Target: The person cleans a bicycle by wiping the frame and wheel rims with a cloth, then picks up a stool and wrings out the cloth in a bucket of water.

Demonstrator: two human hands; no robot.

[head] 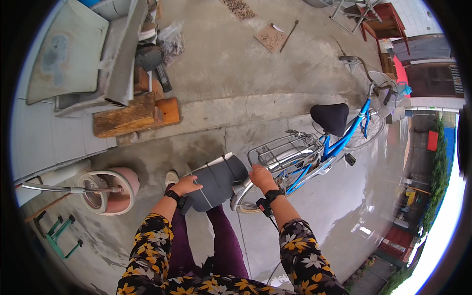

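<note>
My left hand (187, 185) grips the near left side of a dark grey, rounded bundle (220, 180). Thin dark bands and a pale rod or cord cross the bundle, and a whitish edge shows along its far side. What it contains is hidden. My right hand (262, 179) is closed at the back end of the metal rear rack (284, 149) of a blue bicycle (346, 138); the fingertips are mostly out of sight. The bundle sits beside the rear wheel (245, 202), its right end close to the fender. The bicycle stands upright, its black saddle (331, 117) facing away.
At left are a pink and white bucket (127, 188) with a metal pole across it, and a green metal frame (59, 236). Wood blocks (125, 115) lie by a worn cabinet (118, 66). A cardboard piece (272, 37) and a stick (289, 36) lie on the concrete ahead.
</note>
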